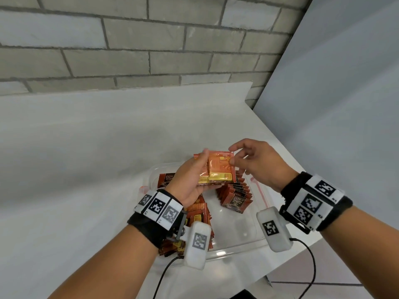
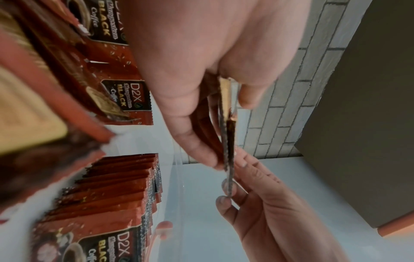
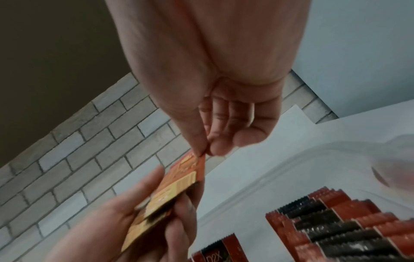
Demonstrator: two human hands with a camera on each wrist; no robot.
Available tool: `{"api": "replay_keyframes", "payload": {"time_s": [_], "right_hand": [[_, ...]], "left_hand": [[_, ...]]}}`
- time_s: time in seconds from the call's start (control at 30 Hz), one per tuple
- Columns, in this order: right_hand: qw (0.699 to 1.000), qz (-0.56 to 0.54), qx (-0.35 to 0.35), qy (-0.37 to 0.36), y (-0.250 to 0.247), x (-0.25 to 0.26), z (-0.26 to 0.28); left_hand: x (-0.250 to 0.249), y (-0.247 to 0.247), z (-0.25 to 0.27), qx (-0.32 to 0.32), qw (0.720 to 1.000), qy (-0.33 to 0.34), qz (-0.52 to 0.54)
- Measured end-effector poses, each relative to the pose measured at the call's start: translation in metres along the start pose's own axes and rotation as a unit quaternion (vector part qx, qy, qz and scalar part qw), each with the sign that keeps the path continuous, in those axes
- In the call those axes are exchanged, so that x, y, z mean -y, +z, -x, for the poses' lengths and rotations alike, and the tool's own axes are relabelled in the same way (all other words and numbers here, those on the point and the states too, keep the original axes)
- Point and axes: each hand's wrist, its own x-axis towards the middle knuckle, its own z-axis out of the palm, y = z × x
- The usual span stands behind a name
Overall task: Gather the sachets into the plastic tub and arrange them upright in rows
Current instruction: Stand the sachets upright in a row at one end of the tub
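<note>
My left hand [image 1: 200, 171] grips a small stack of orange sachets [image 1: 220, 171] above the clear plastic tub [image 1: 237, 244], thumb across the stack's front. My right hand [image 1: 232, 157] pinches the top right corner of the front sachet between thumb and forefinger. In the left wrist view the stack [image 2: 227, 141] shows edge-on, with the right hand's fingertips [image 2: 224, 200] on its far end. The right wrist view has the pinched sachet [image 3: 181, 180] lying in the left hand [image 3: 112, 221]. Inside the tub, a row of upright red sachets [image 1: 235, 195] leans at the right and a loose pile [image 1: 194, 219] lies at the left.
The tub sits on a white counter [image 1: 86, 158] near its right edge [image 1: 323, 240]. A grey brick wall [image 1: 129, 50] runs behind and a pale panel [image 1: 345, 104] stands to the right. Wrist-camera cables [image 1: 313, 272] hang below my arms.
</note>
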Motion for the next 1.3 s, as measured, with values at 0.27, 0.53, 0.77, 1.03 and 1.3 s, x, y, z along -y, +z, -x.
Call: {"api": "replay_keyframes", "payload": {"time_s": [0.27,0.53,0.77,1.03,1.3], "right_hand": [[0.988,0.039,-0.080,-0.126,0.001,0.001,0.008],[0.983,0.117,0.036,-0.136,0.007,-0.009,0.015],[0.992,-0.068,0.064,0.081,0.014,0.001,0.015],[0.995,-0.076,0.018,0.061,0.016,0.010,0.008],[0.960,-0.257,-0.002,0.114,0.008,0.006,0.013]], "left_hand": [[-0.001,-0.003,-0.004,-0.023,0.997,0.001,0.071],[0.002,-0.005,-0.004,-0.032,0.999,0.030,0.026],[0.003,-0.004,-0.006,-0.027,0.998,0.044,0.028],[0.002,-0.003,-0.006,-0.046,0.997,0.046,0.043],[0.001,-0.004,-0.004,-0.009,0.998,0.043,0.046]]}}
